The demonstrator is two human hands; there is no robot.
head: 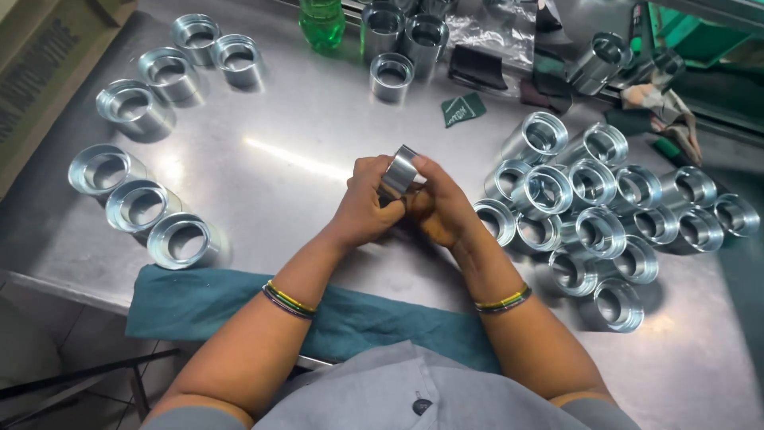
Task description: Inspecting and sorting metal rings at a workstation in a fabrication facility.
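Observation:
A short shiny metal ring sleeve [400, 170] is held between both hands over the middle of the steel table [294, 127]. My left hand [364, 205] grips it from the left with the thumb on top. From the right, my right hand [439, 209] closes on it with the fingers curled under. Both wrists wear thin coloured bangles.
A heap of several metal sleeves [597, 219] lies to the right. Several more sleeves [139, 167] stand in a curved row on the left, and three [402, 48] at the back beside a green bottle [321, 22]. A teal cloth [334, 314] drapes over the near edge.

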